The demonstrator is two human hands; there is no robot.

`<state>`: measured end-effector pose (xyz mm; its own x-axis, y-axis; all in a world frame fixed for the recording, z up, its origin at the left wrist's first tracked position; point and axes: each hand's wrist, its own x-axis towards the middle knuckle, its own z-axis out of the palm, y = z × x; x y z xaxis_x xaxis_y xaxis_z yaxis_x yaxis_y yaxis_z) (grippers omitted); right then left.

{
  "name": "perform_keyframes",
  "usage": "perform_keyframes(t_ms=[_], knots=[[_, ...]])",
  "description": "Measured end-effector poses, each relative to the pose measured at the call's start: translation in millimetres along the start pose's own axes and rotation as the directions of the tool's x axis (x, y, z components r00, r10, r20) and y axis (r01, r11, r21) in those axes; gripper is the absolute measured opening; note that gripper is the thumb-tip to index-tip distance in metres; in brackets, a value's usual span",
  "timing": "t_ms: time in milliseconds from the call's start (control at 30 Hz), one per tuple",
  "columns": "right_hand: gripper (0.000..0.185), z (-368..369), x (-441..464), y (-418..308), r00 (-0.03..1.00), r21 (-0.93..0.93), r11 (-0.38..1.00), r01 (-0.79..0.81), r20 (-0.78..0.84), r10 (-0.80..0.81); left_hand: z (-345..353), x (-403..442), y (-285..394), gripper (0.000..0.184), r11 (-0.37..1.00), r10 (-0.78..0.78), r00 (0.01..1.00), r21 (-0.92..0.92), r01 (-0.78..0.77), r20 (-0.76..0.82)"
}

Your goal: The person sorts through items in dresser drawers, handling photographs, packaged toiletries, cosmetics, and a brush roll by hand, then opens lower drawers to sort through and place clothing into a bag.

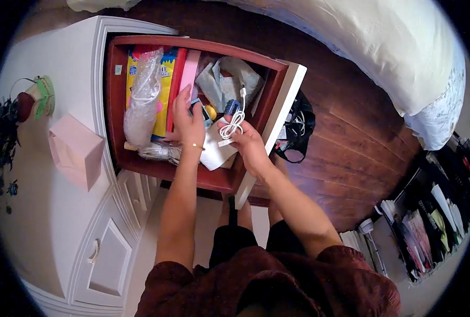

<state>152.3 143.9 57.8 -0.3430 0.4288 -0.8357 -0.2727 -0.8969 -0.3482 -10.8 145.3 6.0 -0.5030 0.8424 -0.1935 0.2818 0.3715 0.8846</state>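
My right hand (249, 146) is closed on a white USB cable (233, 127), bundled into loops, above the front part of an open red-brown drawer (208, 182). One plug of the cable points up toward the far side. My left hand (189, 120) is over the drawer's middle, fingers stretched and apart from the thumb. A small light-blue and dark item (197, 104) shows beside its thumb; whether they touch I cannot tell. Near the cable are a dark blue item (232, 107), a yellow round thing (211, 111) and a white packet (216, 150).
Bubble wrap (144, 100) covers part of a yellow package (166, 79) in the drawer; a grey plastic bag (229, 79) lies at its far side. A black bag (297, 127) stands outside the drawer front. A pink box (76, 150) sits on the white cabinet top (50, 211).
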Motion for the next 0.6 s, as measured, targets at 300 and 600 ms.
perform_keyframes(t_ms=[300,600], knots=[[0.036,-6.2,-3.8,3.7,0.999,0.084,0.996,0.001,0.051,-0.006,47.5,82.7,13.6,0.053,0.634,-0.075,0.884,0.706,-0.315,0.462],[0.019,-13.1,-1.1,24.4,0.997,-0.286,0.956,0.063,-0.032,-0.075,-4.2,-4.9,-23.0,0.01,0.634,0.065,0.663,0.482,-0.604,0.745]])
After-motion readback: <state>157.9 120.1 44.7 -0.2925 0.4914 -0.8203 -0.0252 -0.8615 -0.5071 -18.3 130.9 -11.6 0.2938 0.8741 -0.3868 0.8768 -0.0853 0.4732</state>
